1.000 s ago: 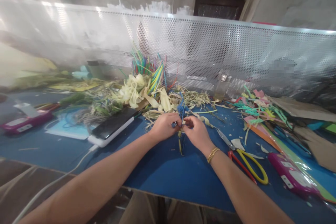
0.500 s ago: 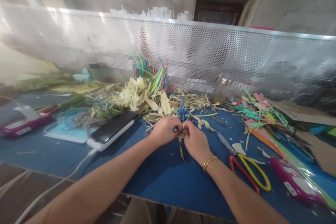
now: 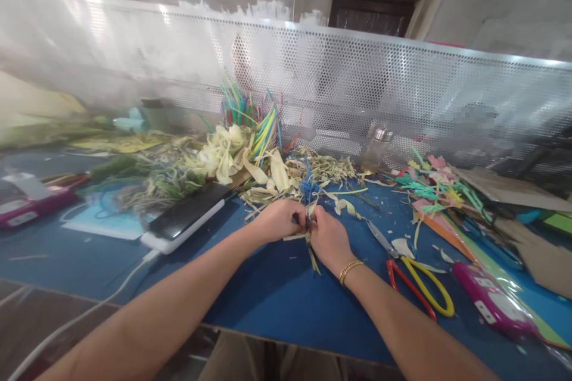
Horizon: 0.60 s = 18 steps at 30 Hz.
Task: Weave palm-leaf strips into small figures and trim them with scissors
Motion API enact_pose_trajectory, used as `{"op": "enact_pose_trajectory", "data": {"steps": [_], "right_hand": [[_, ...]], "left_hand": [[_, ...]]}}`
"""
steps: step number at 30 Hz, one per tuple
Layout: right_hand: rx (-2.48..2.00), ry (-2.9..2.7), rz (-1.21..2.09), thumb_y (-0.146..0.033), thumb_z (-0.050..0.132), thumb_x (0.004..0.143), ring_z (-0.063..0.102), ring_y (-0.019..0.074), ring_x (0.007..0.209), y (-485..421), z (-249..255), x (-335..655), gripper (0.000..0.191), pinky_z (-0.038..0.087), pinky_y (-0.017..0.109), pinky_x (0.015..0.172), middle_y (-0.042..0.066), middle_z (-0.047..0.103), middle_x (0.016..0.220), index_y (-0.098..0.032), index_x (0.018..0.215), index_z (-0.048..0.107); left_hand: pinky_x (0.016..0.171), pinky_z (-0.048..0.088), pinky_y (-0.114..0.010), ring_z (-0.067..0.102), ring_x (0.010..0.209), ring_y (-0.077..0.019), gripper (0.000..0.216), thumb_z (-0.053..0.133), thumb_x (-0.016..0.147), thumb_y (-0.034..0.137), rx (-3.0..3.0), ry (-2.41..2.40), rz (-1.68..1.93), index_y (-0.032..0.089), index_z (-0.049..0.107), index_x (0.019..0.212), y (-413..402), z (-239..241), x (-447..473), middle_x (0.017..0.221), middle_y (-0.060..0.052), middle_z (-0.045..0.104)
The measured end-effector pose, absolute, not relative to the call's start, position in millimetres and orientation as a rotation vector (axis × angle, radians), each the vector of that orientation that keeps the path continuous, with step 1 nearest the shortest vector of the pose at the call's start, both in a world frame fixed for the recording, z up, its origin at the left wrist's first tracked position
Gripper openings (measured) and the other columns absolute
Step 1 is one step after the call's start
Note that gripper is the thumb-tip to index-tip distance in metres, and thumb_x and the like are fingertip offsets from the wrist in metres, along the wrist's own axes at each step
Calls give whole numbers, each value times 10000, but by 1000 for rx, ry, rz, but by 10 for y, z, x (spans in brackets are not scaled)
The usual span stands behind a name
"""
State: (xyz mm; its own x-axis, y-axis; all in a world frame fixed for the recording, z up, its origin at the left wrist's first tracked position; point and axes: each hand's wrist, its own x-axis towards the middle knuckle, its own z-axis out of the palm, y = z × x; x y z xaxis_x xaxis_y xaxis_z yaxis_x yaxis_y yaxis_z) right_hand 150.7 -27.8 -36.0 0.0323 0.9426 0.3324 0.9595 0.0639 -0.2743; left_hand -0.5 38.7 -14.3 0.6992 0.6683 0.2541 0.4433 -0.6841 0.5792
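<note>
My left hand [image 3: 277, 220] and my right hand [image 3: 328, 238] meet over the middle of the blue table [image 3: 277, 297], fingers pinched together on a small bundle of pale leaf strips with blue cord [image 3: 308, 227]. Strip ends [image 3: 314, 261] hang down from between the hands onto the table. A gold bracelet [image 3: 349, 269] sits on my right wrist. Just beyond the hands lies a heap of pale leaf strips [image 3: 277, 175] with a tuft of blue cord [image 3: 306, 186].
Red-and-yellow-handled scissors [image 3: 413, 283] lie to the right, then a pink device [image 3: 494, 303] and coloured paper scraps [image 3: 440, 190]. A phone on a white power bank [image 3: 185, 223] lies to the left. Coloured straws [image 3: 250, 119], a glass jar [image 3: 378, 149] and a perforated metal screen [image 3: 402, 95] stand behind.
Both hands have drawn slightly closer together and toward me on the bundle. The view has shifted a little.
</note>
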Motion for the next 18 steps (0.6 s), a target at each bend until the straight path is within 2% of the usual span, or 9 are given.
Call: {"op": "enact_pose_trajectory", "data": {"steps": [7,12,18], "right_hand": [[-1893,-1941,-46,-152,443,847,532,170,704,-268,-377,1527,96,257,278,608,36,617,772,-196,849,528],[-1917,-1930,-37,-168,511,757,517,168,755,-239,-297,1653,70,287,271,654,33,598,775,-204,708,546],[-1948,-1967,60,-161,529,695,513,162,751,-218,-202,1778,93,313,266,683,35,609,756,-201,639,592]], "left_hand": [[593,385,-203,573,645,-126,88,699,643,239,2361,823,580,181,637,665,405,-239,22,704,14,654],[603,393,-203,585,656,-133,57,677,643,207,2376,845,543,187,623,641,340,-227,42,712,11,678],[593,385,-196,598,658,-128,11,649,655,189,2365,871,485,194,645,645,307,-158,33,720,14,697]]}}
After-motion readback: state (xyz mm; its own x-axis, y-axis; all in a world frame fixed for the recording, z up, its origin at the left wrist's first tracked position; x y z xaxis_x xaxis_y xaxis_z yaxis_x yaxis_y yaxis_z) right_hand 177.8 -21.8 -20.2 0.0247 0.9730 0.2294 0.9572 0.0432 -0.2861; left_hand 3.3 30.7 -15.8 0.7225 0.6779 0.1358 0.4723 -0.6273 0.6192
